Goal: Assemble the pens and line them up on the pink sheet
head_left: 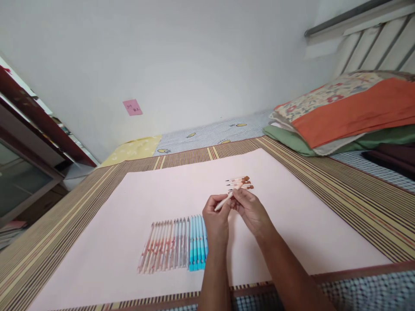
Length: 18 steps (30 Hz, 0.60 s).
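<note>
Both my hands meet over a pale pink sheet [292,224] and hold one white pen [224,201]. My left hand [216,218] is closed on its lower end. My right hand [250,208] pinches the upper end. Just beyond my fingers lie three brown-capped pens [240,183], side by side on the sheet. To the left of my left wrist a neat row of several pens [175,244] lies on the sheet, pinkish on the left, grey in the middle, blue on the right.
The sheet lies on a striped woven mat [363,194] covering a bed. Folded bedding and an orange patterned pillow [350,112] are stacked at the right. A white wall with a pink note [132,107] is behind. Dark furniture [29,142] stands at the left.
</note>
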Motion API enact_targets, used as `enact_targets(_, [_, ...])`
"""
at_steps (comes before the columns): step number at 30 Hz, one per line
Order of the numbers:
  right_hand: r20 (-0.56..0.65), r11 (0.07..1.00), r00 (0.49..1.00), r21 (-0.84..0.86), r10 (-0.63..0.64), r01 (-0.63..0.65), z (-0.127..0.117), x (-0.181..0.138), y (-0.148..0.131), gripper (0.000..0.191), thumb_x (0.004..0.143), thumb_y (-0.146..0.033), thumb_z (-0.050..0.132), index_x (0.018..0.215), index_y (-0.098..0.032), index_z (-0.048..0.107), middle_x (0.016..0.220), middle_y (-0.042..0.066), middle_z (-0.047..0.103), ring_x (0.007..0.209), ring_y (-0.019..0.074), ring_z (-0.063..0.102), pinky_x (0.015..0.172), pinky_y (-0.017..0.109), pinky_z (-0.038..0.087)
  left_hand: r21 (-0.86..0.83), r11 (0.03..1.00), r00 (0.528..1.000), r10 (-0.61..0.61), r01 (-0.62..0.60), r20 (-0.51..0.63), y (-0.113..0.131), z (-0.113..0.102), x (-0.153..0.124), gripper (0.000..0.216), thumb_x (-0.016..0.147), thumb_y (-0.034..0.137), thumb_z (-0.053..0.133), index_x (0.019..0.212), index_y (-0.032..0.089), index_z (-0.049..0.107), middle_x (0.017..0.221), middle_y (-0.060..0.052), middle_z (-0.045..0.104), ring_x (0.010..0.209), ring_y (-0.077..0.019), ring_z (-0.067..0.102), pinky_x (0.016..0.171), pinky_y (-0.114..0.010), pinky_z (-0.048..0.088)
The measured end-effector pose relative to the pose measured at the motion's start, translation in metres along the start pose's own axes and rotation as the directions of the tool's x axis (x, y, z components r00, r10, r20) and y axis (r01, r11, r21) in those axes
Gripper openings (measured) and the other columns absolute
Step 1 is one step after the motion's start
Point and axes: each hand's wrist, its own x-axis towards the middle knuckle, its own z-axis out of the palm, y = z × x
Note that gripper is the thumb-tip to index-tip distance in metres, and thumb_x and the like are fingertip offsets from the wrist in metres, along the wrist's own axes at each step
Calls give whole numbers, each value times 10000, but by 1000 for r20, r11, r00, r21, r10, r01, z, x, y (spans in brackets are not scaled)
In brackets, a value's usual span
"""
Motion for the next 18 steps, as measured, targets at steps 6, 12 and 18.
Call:
enact_targets(6, [-142,977,987,-207,-72,41,-4,7,10,446,684,-540,803,569,-186,556,513,-38,507,512,105,437,531,267,349,451,877,985,125,-166,118,5,-7,0,109,834,283,661,787,184,654,700,5,650,637,-130,553,600,-233,396])
enact_targets(12, [-116,992,993,-124,-25,11,14,2,28,435,701,-548,776,595,-191,552,522,-37,520,505,105,443,533,270,352,585,771,967,181,-251,177,8,-32,9,152,880,299,603,772,195,630,702,9,618,644,-136,524,609,-243,366])
enact_targets(18, [-129,990,990,-132,-58,41,20,0,35,427,714,-539,756,581,-188,553,508,-31,526,496,105,447,535,273,357,621,767,982,64,-163,178,11,-43,12,253,891,397,583,727,205,605,596,27,565,538,-122,462,541,-239,314])
